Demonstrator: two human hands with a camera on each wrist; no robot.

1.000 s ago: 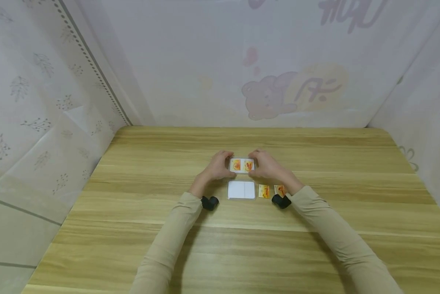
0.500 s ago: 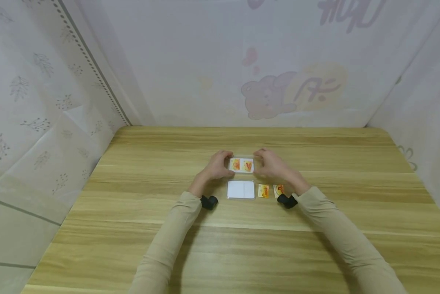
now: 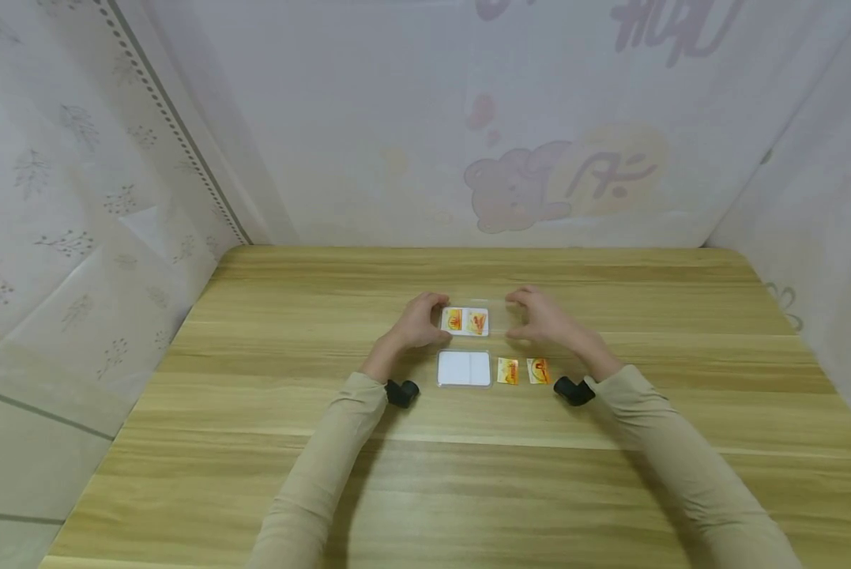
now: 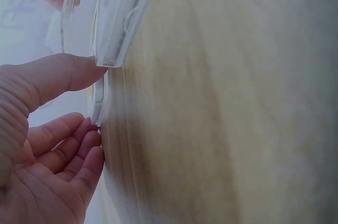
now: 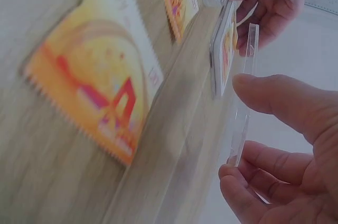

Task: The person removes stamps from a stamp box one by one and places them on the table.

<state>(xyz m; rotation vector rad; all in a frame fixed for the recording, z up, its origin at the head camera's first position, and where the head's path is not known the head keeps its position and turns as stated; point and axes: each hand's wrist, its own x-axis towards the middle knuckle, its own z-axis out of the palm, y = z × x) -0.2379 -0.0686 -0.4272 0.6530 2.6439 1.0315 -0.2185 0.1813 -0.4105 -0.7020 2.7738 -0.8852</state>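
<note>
My left hand (image 3: 418, 320) holds the left end of a clear stamp case (image 3: 465, 333), thumb at the near side and fingers at the far side. Two orange-yellow stamps (image 3: 477, 320) lie side by side on its white insert. Between the thumb and fingers of my right hand (image 3: 547, 320) is a clear plastic lid (image 5: 242, 113), raised and tilted at the case's right side. A second clear case (image 3: 464, 369) with a bare white insert lies just nearer. To its right lie two loose stamps, the left stamp (image 3: 507, 371) and the right stamp (image 3: 538, 371).
The wooden table (image 3: 425, 490) extends widely around the cases. A printed pale curtain (image 3: 361, 126) hangs behind its far edge, with more fabric at both sides. Black wrist cameras, such as the left wrist camera (image 3: 402, 393), sit low near the tabletop.
My right hand has moved to the right, drawing the clear lid away from the stamp-filled case. My left hand has stayed at the case's left end. The loose stamps have not moved.
</note>
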